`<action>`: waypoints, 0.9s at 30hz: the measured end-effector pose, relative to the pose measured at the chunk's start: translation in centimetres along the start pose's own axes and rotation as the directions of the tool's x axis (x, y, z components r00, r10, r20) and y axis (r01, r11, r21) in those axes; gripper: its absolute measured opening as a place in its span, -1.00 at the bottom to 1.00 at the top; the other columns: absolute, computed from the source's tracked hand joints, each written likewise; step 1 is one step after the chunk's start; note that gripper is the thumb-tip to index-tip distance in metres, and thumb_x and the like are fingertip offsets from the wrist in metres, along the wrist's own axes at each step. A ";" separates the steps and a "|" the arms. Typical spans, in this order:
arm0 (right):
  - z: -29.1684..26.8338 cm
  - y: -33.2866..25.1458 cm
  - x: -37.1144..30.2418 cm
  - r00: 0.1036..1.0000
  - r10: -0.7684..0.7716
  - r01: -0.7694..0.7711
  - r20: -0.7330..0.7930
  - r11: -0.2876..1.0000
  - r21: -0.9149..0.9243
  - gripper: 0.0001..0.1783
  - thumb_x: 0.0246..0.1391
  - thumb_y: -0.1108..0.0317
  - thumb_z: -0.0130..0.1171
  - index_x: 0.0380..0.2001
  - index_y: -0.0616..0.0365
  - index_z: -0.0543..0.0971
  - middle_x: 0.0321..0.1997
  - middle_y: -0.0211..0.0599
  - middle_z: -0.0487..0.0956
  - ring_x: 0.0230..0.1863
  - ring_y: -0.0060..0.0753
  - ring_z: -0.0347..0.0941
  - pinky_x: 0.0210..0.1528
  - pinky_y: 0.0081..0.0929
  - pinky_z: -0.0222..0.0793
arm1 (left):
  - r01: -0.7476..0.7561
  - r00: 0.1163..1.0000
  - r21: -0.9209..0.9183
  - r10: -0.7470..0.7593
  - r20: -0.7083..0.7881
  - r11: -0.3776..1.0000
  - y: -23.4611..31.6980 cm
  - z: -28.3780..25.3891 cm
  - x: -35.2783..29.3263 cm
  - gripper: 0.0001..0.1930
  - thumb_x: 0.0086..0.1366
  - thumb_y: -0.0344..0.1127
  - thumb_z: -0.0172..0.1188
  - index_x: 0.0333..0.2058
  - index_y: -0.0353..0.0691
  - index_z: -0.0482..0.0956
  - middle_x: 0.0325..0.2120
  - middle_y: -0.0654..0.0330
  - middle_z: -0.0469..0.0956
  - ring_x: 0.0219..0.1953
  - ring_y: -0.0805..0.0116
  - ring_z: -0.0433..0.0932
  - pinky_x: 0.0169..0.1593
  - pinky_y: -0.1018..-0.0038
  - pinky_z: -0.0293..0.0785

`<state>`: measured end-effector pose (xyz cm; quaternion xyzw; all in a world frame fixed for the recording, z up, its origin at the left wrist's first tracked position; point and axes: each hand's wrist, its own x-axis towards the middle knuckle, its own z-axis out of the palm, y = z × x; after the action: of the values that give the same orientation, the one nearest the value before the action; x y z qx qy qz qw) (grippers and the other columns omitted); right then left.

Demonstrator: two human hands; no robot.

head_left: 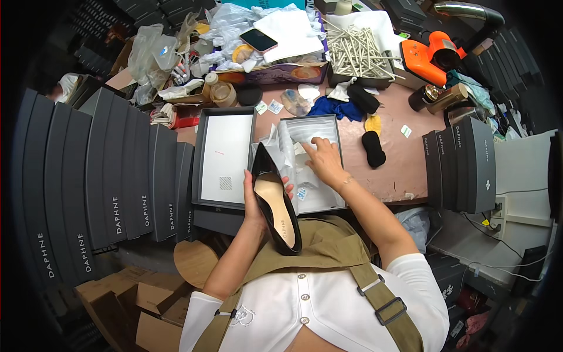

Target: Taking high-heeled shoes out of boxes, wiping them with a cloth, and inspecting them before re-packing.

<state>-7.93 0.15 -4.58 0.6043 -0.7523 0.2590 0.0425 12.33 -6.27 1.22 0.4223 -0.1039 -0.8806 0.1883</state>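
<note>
My left hand (255,202) is wrapped round a black patent pointed-toe pump (275,212), its beige insole facing up and its toe pointing away from me. Over the dark grey shoe box (342,176) just to the right, my right hand (324,161) has its fingers apart. Its fingertips are beside a small pale piece at the white tissue paper (285,141) lining that box. A small printed sachet (301,193) lies in the box near its front edge. The box lid (199,126) rests inside-up at the left, showing its white inner face.
Upright dark shoe boxes (102,170) line the left side, with more boxes (463,167) at the right. Behind are a phone (258,40), a tray of pale sticks (359,56), an orange device (423,58) and a black pad (373,149). Open cartons (158,293) stand below left.
</note>
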 end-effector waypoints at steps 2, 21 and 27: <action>4.3 3.6 -0.6 0.967 -0.074 0.113 0.244 0.982 -0.148 -0.84 -0.06 0.33 0.23 -0.41 0.19 0.62 -0.31 -0.18 0.53 -0.32 -0.16 0.45 -0.32 -0.20 0.35 | 0.024 0.999 0.010 -0.024 0.033 1.000 -0.6 -0.3 0.3 -0.04 0.06 0.57 -0.13 -0.04 -0.35 0.37 -0.17 -0.01 0.47 -0.12 0.05 0.51 -0.03 0.08 0.49; -5.8 -6.0 -2.0 0.936 -0.056 -0.081 0.347 0.926 0.368 -0.54 0.06 0.27 0.11 0.07 0.10 0.46 0.38 0.12 0.02 0.38 0.19 -0.09 0.28 0.14 -0.06 | -0.027 0.999 -0.117 0.031 0.036 0.993 -2.1 -1.9 -0.7 -0.31 0.31 0.30 -0.18 0.08 -0.24 0.33 0.01 -0.03 0.40 0.07 0.09 0.41 0.15 0.20 0.36; -1.1 -8.5 -1.3 0.855 -0.017 -0.075 0.518 0.985 0.155 -0.64 0.12 0.17 -0.04 -0.19 0.18 0.58 0.43 0.19 -0.17 0.41 0.33 -0.24 0.24 0.45 -0.25 | -0.014 0.996 -0.070 0.021 0.091 0.997 -3.8 0.6 -1.8 -0.32 0.34 0.27 -0.19 0.21 -0.15 0.22 0.17 0.13 0.29 0.19 0.25 0.28 0.24 0.30 0.21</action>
<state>0.01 0.65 -1.21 0.6416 -0.7202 0.1507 -0.2168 11.96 -2.08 1.55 0.3739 -0.0856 -0.9004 0.2056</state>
